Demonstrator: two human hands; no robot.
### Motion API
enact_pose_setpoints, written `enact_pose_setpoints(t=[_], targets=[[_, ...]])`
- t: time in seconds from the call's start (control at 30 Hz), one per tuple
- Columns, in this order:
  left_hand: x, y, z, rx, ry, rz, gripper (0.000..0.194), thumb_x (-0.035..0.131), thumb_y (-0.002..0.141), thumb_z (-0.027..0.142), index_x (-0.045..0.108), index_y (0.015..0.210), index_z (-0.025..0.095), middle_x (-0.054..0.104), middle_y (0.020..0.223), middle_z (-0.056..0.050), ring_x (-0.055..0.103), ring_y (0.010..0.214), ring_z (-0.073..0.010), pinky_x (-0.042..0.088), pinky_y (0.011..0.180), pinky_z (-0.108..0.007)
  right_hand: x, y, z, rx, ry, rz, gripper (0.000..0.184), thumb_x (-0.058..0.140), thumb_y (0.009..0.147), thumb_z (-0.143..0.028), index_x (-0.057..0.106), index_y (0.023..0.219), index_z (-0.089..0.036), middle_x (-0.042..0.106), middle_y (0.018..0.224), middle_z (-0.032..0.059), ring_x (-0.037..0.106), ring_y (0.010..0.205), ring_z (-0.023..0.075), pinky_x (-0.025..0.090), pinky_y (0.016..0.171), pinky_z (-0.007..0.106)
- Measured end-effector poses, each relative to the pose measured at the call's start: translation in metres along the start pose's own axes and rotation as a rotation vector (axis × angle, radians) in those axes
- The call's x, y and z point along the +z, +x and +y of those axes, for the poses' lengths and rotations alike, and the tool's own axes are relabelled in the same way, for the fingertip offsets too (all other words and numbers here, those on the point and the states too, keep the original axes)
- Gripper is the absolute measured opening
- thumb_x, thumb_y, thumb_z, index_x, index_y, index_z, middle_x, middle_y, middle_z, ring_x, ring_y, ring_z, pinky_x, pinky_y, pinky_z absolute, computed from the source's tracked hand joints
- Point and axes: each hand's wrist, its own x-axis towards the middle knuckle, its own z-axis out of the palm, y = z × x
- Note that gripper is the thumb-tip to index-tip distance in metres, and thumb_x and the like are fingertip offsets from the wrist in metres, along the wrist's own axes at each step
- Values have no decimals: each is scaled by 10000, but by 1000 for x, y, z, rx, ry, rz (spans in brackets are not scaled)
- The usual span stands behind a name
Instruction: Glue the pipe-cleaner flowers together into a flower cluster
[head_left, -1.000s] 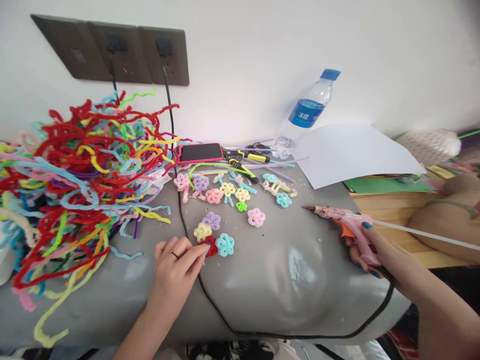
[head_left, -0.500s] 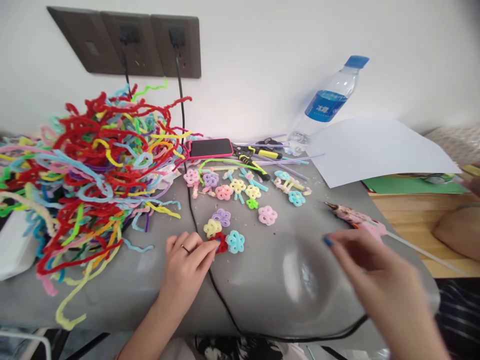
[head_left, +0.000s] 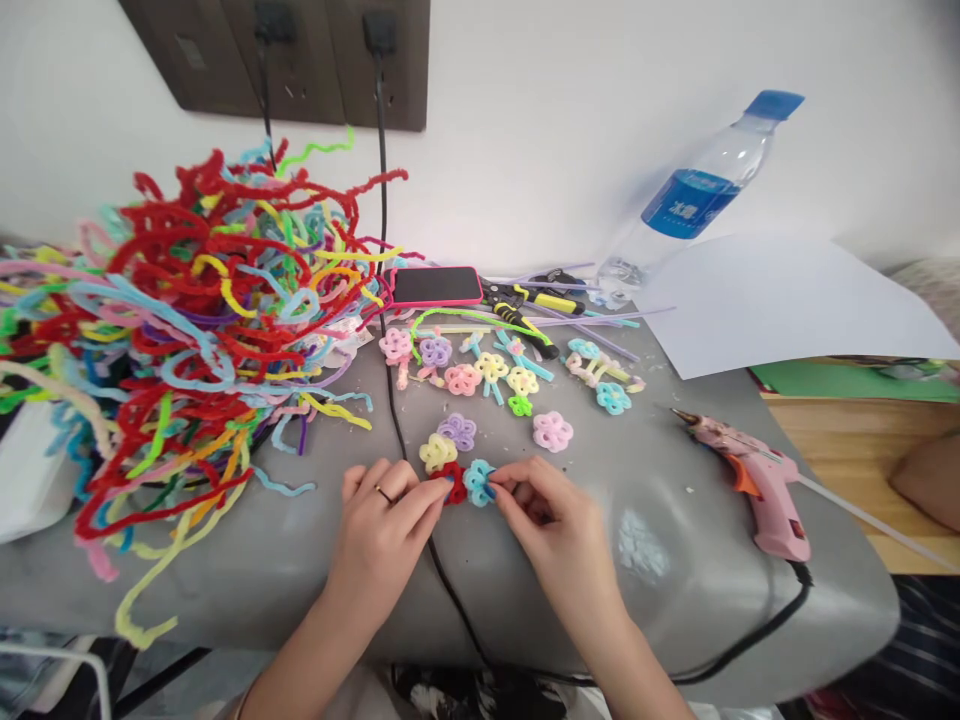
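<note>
My left hand point(head_left: 392, 535), a ring on one finger, pinches a red pipe-cleaner flower point(head_left: 452, 484) between thumb and fingertip. Close beside it, the thumb and fingers of my right hand point(head_left: 559, 530) are closed on the right edge of a light blue pipe-cleaner flower point(head_left: 478, 482). The two flowers touch or nearly touch. A yellow flower point(head_left: 438, 453) and a purple flower point(head_left: 457, 432) adjoin them just behind; whether they are joined I cannot tell. A pink flower point(head_left: 553, 431) lies apart to the right.
A tangled heap of pipe cleaners point(head_left: 187, 330) fills the left. Behind are several small flowers, a phone point(head_left: 437, 286), pliers point(head_left: 525, 325), a leaning bottle point(head_left: 690, 200) and white paper point(head_left: 795, 300). A pink glue gun point(head_left: 765, 480) lies right. A black cord point(head_left: 450, 600) runs beneath my left hand.
My right hand has moved left from beside the glue gun and taken hold of the light blue flower. My left hand stays on the red one. The view has shifted slightly.
</note>
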Motion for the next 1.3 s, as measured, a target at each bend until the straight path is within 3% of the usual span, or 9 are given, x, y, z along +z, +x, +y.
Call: enact_pose_setpoints(t=[0.63,1.03,1.3], targets=[[0,0,1,-11,22,-20,187,575,974,183,708,851,227,506,621,36,461,638,-135,274,705,-324,10,4,-8,24,-147,-38,146,565,861,-109,578,772,-224,483,672,-43,439,546,118,364,523,233],[0,0,0,0,39,-5,176,591,962,167,714,853,230,514,614,40,469,629,-129,287,703,-325,3,2,-4,-138,-85,-92,119,577,942,-156,674,916,-220,576,803,11,539,613,129,459,572,246],[0,-1,-2,16,18,-13,133,614,946,147,705,893,229,539,632,36,478,644,-141,281,704,-331,4,2,-8,-135,-119,-91,141,561,955,-177,684,901,-222,600,797,13,542,584,124,462,549,240]])
